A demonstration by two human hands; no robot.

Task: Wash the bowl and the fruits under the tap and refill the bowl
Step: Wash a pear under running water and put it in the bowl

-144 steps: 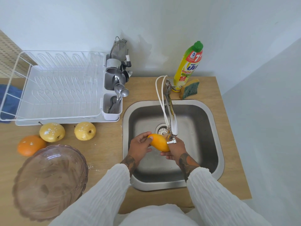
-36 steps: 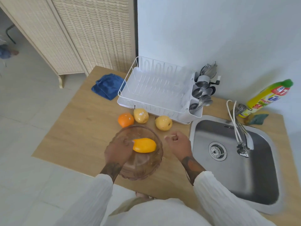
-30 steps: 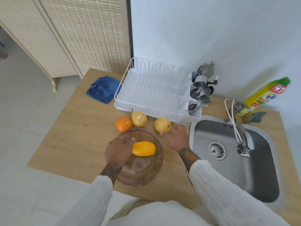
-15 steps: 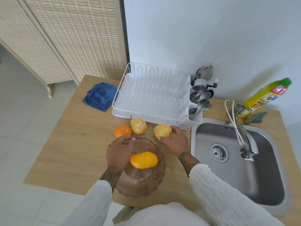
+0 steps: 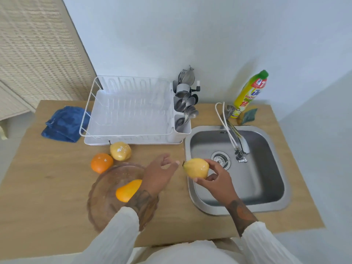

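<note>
My right hand (image 5: 216, 180) grips a yellow pear (image 5: 196, 167) in the air over the left rim of the steel sink (image 5: 266, 199). My left hand (image 5: 159, 174) hovers open, fingers spread, above the right edge of the brownish glass bowl (image 5: 106, 197) on the wooden counter. An orange-yellow mango (image 5: 127, 190) lies inside the bowl, partly hidden by my left wrist. A second yellow pear (image 5: 120, 151) and an orange (image 5: 101, 162) rest on the counter just behind the bowl. The tap (image 5: 241, 149) reaches over the sink; I see no water running.
A white dish rack (image 5: 131, 113) with a cutlery holder (image 5: 183, 113) stands at the back. A blue cloth (image 5: 64, 123) lies to its left. A yellow soap bottle (image 5: 249, 94) and a green sponge (image 5: 247, 116) sit behind the sink.
My right hand has lifted the pear off the counter and carried it right, to the sink's edge. My left hand has left the bowl rim and moved right; the mango stays in the bowl.
</note>
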